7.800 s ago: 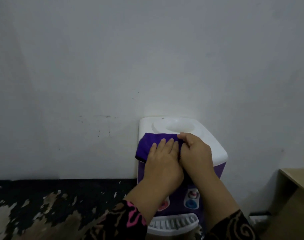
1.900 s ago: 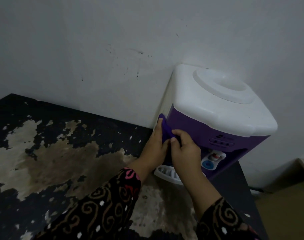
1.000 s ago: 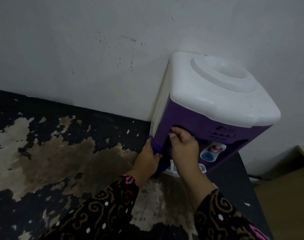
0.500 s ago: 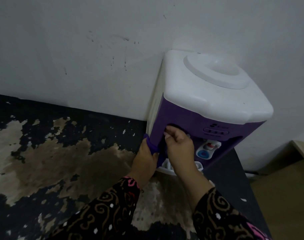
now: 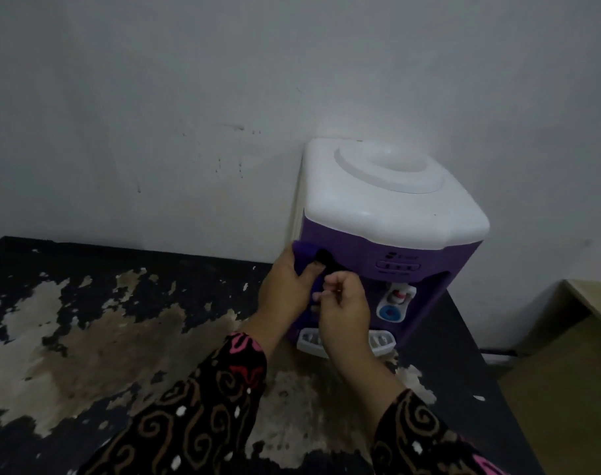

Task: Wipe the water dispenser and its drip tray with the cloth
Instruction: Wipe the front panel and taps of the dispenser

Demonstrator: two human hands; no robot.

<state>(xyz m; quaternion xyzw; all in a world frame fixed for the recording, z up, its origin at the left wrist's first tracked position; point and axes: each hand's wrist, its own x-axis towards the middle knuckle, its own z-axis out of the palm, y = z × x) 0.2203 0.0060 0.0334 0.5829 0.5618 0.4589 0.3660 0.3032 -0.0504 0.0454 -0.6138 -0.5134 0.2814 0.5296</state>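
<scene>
A small water dispenser (image 5: 388,200) with a white top and purple front stands against the wall on a worn black table. Its white drip tray (image 5: 381,339) juts out at the bottom front, partly hidden by my right wrist. A purple cloth (image 5: 306,255) lies against the dispenser's front left corner. My left hand (image 5: 282,286) grips the cloth from the left, thumb across it. My right hand (image 5: 343,306) pinches the cloth's lower part with curled fingers, just left of the blue and red taps (image 5: 393,305).
The black table top (image 5: 103,337) is badly peeled, with pale bare patches. A grey wall (image 5: 223,97) runs behind the dispenser. At the right stands a tan wooden desk (image 5: 580,337), with a dark cable on the floor beside it.
Both hands have risen a little along the dispenser's front left corner with the cloth. My right hand has drawn back from the purple front and now pinches the cloth. The view has shifted.
</scene>
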